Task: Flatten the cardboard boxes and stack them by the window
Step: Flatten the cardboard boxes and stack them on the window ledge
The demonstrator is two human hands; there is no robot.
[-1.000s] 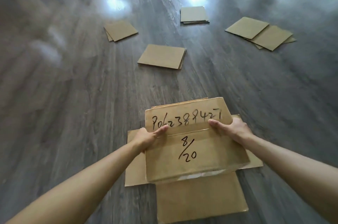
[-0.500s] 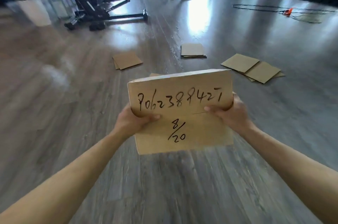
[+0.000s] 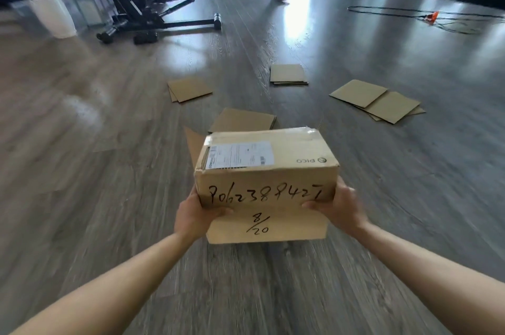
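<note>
Box (image 3: pixel 266 184) dead center of the frame, still in box shape, long axis running left-right, held off the floor (image 3: pixel 109 198). Left hand (image 3: pixel 195 218) and right hand (image 3: pixel 338 209) clamped on opposite ends, fingers wrapped round the lower corners, equally near. Flattened cardboard (image 3: pixel 243 120) scattered just beyond. Weight bench (image 3: pixel 164 4) upper left, bright glare upper middle.

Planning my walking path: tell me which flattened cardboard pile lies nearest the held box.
The single flat piece just beyond the box; the three other piles lie farther up the floor.
</note>
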